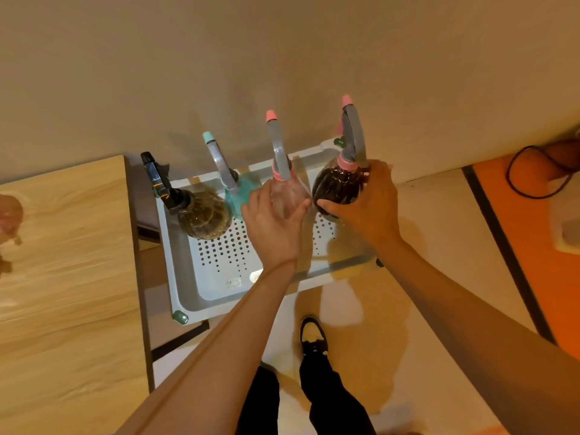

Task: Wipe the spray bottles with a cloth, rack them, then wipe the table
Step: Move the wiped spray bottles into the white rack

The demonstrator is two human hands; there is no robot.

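Note:
A white perforated rack (188,296) stands against the wall beside the wooden table (62,277). Several spray bottles stand along its far side. From the left: an amber bottle with a black sprayer (204,216), a teal bottle (240,189), a clear pink-capped bottle (287,193) and a dark bottle with a pink collar (337,186). My left hand (273,227) holds the clear bottle from the front. My right hand (367,205) grips the dark bottle at the rack's right end. No cloth is clearly in view.
A blurred pinkish object (9,218) lies at the table's left edge. An orange surface with a black cable (533,171) is at the right. My shoe (314,335) and dark trouser legs stand on the pale floor below the rack.

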